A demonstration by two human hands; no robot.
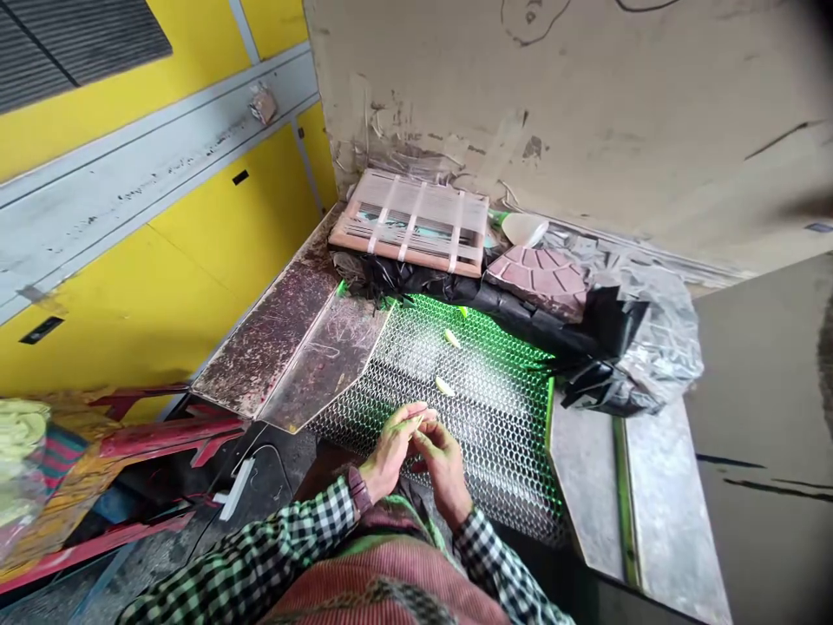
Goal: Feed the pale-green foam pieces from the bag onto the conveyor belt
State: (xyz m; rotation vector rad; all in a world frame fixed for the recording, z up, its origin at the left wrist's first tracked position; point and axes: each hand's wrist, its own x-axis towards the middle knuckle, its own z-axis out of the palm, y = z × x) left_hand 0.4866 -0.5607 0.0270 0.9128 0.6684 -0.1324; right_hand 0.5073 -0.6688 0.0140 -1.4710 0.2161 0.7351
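My left hand (pixel 390 447) and my right hand (pixel 442 456) meet over the near edge of a metal honeycomb mesh bed (pixel 495 417) lit green from below. Both hands have fingers pinched together on a small pale yellow-green piece (pixel 413 423) held between them. Two more small pale pieces (pixel 444 385) lie on the mesh farther back, one near the black plastic (pixel 451 338). My sleeves are black-and-white check.
Crumpled black plastic sheet (pixel 521 304) lies at the mesh's far edge, with a strapped bundle of flat boards (pixel 413 221), a round maroon patterned piece (pixel 540 278) and a white cup (pixel 524 228) behind. Scratched metal plates (pixel 273 347) at left, yellow machine panels (pixel 162 243), red metal frame (pixel 162 434).
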